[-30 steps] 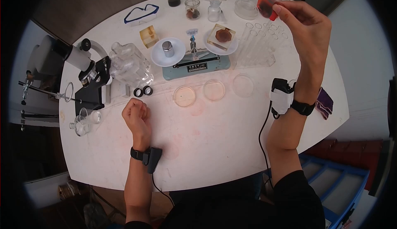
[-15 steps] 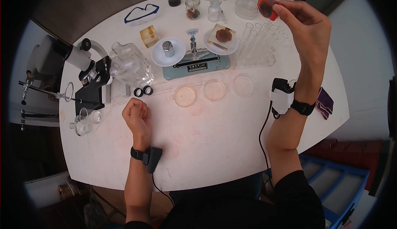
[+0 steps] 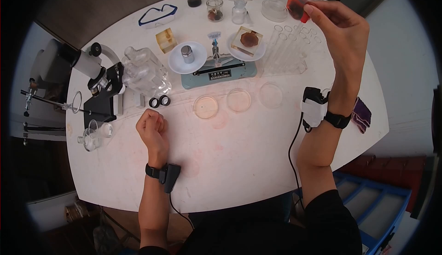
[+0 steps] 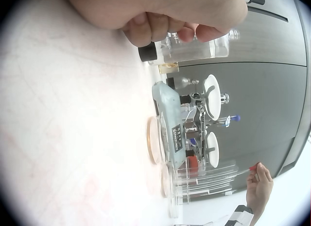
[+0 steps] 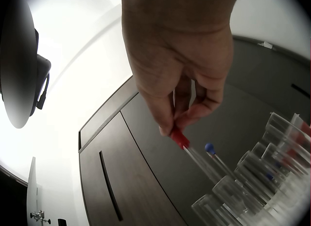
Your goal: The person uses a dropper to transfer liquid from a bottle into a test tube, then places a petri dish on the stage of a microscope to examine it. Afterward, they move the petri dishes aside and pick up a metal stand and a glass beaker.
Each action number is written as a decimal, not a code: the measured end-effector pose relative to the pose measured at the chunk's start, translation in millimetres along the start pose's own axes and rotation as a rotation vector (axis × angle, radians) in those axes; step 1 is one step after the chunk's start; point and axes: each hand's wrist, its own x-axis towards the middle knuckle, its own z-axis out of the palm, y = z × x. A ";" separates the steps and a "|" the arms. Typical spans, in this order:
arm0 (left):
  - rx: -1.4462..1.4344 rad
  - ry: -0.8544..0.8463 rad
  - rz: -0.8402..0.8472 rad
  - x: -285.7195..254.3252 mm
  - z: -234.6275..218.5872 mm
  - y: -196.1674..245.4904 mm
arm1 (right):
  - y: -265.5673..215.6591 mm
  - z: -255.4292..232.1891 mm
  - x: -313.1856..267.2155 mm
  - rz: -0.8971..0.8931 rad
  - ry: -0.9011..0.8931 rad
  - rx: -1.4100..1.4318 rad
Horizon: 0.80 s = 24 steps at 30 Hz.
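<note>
My right hand [image 3: 317,13] is raised over the back right of the table, above the clear test-tube rack [image 3: 285,50]. In the right wrist view its thumb and fingers [image 5: 167,121] pinch the red bulb of a glass dropper [image 5: 179,137], whose stem points down toward the tubes [image 5: 252,182]. A small beaker of red liquid [image 3: 297,2] sits just beyond the fingertips. My left hand [image 3: 150,124] rests on the white table [image 3: 239,163] as a closed fist, holding nothing. Its curled fingers [image 4: 160,29] lie near two black lens caps [image 3: 159,101].
Three petri dishes [image 3: 238,100] lie in a row mid-table, in front of a balance scale [image 3: 216,64]. A microscope [image 3: 99,82] and clear glass bottles [image 3: 145,73] stand at the left. Safety goggles [image 3: 157,15] and small jars [image 3: 214,8] are at the back, a purple cloth [image 3: 361,114] at the right edge.
</note>
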 end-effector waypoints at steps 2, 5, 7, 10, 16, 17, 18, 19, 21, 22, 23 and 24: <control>-0.001 0.000 0.000 0.1 0.0 0.1 | 1.1 -0.6 0.7 0.004 -0.010 0.004; 0.002 0.001 -0.001 0.2 0.0 0.4 | 0.0 1.0 0.4 0.005 0.003 0.019; 0.000 -0.001 -0.002 0.1 0.2 0.3 | -1.2 1.3 0.0 0.005 0.006 0.011; 0.003 0.003 0.000 -0.4 1.2 0.6 | -1.7 1.3 -0.2 0.009 0.012 -0.005; -0.001 0.000 0.004 0.3 0.0 -0.2 | -0.1 1.3 1.4 0.004 -0.004 0.016; -0.001 0.001 0.003 0.2 0.0 -0.2 | 0.5 0.9 1.6 0.004 -0.015 0.019; 0.000 -0.002 0.005 0.3 -0.1 -0.2 | 0.4 1.1 1.5 0.004 -0.015 0.019; 0.001 -0.004 0.006 0.3 -0.1 -0.1 | 0.1 1.3 1.4 0.005 -0.012 0.021; 0.005 0.003 0.004 0.1 1.0 0.2 | -0.6 1.5 1.1 0.004 -0.007 0.024; 0.007 0.009 0.001 0.1 1.5 0.4 | -1.8 2.2 0.7 0.005 0.008 0.008; 0.007 0.009 0.001 0.2 1.7 0.7 | -2.5 2.7 0.5 0.007 0.023 -0.008; 0.007 0.009 0.002 -0.1 2.1 1.1 | -1.6 1.9 0.7 0.006 0.023 -0.008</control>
